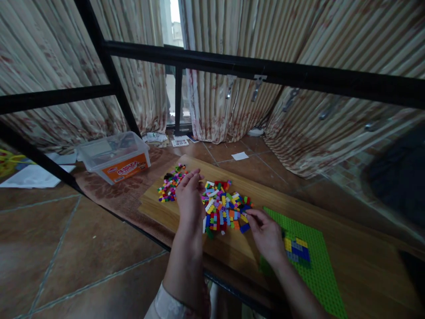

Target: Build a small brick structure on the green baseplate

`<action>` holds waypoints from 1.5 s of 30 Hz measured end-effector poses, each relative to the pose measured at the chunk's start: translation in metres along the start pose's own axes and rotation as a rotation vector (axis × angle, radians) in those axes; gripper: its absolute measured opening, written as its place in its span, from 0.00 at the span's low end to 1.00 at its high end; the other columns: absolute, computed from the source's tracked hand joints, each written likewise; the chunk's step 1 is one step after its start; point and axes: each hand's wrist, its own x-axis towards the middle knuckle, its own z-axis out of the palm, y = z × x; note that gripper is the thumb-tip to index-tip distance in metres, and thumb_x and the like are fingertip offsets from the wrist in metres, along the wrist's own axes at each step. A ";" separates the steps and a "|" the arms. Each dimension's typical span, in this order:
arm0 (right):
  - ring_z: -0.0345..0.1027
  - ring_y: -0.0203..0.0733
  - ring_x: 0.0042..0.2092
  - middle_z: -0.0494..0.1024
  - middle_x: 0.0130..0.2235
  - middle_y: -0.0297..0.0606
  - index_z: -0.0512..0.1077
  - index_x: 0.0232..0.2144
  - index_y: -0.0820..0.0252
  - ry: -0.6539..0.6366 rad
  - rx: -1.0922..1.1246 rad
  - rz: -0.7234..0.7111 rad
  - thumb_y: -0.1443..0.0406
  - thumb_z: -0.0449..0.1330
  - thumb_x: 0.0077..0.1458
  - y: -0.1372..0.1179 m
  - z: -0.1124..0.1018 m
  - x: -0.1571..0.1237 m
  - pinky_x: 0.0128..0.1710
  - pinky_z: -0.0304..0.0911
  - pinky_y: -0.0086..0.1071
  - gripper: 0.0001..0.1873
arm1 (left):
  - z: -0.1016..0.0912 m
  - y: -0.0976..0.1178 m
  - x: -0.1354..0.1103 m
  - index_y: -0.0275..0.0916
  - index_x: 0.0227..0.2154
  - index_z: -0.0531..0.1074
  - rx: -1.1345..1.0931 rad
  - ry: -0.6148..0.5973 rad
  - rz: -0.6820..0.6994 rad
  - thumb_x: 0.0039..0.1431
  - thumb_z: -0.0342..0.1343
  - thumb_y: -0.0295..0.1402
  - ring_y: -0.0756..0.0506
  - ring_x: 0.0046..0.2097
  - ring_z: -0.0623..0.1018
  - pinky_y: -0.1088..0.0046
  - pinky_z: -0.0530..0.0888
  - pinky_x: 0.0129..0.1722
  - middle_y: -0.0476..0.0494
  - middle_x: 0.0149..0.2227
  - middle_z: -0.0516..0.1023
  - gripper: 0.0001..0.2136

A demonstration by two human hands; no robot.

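A heap of small coloured building bricks [223,207] lies on a wooden board [358,266]. A second, smaller heap of tiny bricks [170,182] sits to its left. My left hand [190,198] rests between the two heaps, fingers together and curled down at the heap's far edge. My right hand [265,232] is at the right edge of the big heap, fingertips pinched on a small brick there. A green baseplate [318,270] lies right of that hand, with a few yellow and blue bricks [297,250] fixed on it.
A clear plastic tub with an orange label [114,156] stands at the back left on a brown mat. Black metal bars [265,71] cross overhead and at the left. Curtains hang behind. Papers lie on the tiled floor [66,257].
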 end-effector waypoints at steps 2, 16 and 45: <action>0.72 0.42 0.38 0.77 0.38 0.39 0.75 0.38 0.56 0.013 -0.008 0.003 0.58 0.53 0.57 -0.001 0.003 0.006 0.40 0.65 0.35 0.14 | -0.001 0.003 0.001 0.32 0.34 0.76 -0.024 -0.004 -0.025 0.41 0.62 0.28 0.58 0.23 0.68 0.83 0.64 0.24 0.49 0.29 0.75 0.13; 0.70 0.44 0.48 0.77 0.46 0.43 0.74 0.45 0.60 -0.165 -0.305 -0.168 0.71 0.55 0.53 -0.026 0.048 0.114 0.52 0.61 0.39 0.17 | -0.007 0.015 0.008 0.33 0.34 0.75 -0.117 -0.016 -0.101 0.44 0.61 0.26 0.58 0.21 0.67 0.85 0.64 0.21 0.52 0.25 0.73 0.11; 0.74 0.41 0.45 0.78 0.46 0.37 0.67 0.54 0.50 0.130 0.278 -0.123 0.64 0.60 0.55 -0.051 -0.029 -0.014 0.48 0.70 0.40 0.23 | 0.008 -0.035 -0.040 0.32 0.26 0.78 0.521 -0.848 -0.540 0.41 0.69 0.39 0.49 0.26 0.77 0.74 0.74 0.30 0.40 0.26 0.79 0.14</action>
